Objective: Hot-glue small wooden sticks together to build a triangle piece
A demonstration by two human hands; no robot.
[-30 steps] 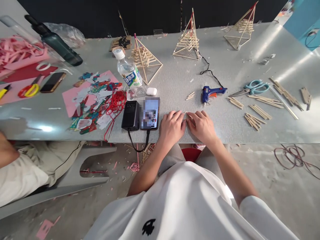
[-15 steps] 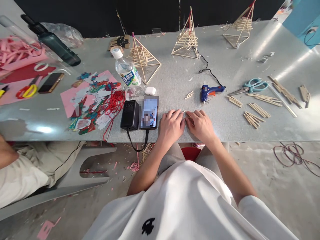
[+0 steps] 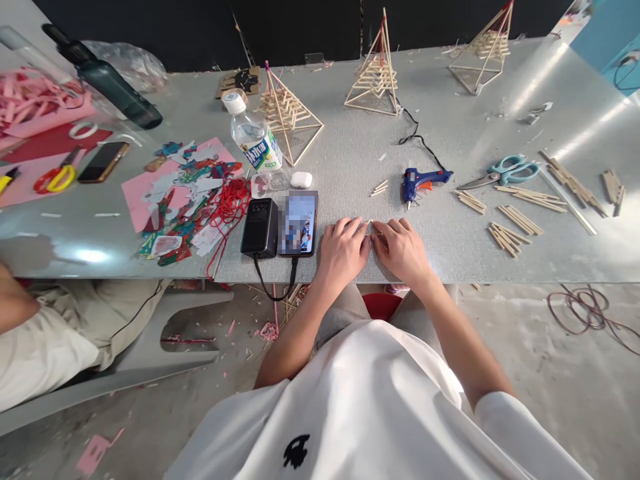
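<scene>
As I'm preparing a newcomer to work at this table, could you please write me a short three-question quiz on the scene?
1. True or false: the blue glue gun lies to the left of the teal-handled scissors.
2. How many stick pyramids stand on the table: (a) two, (b) three or (c) four?
3. Which hand is nearer the phone with the lit screen?

Key: 1. true; 2. b; 3. the left hand.

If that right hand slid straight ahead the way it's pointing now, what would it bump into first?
Past the small pale piece beside it, the right hand would probably meet the little short sticks, left of the blue glue gun. The exact line is a guess.
</scene>
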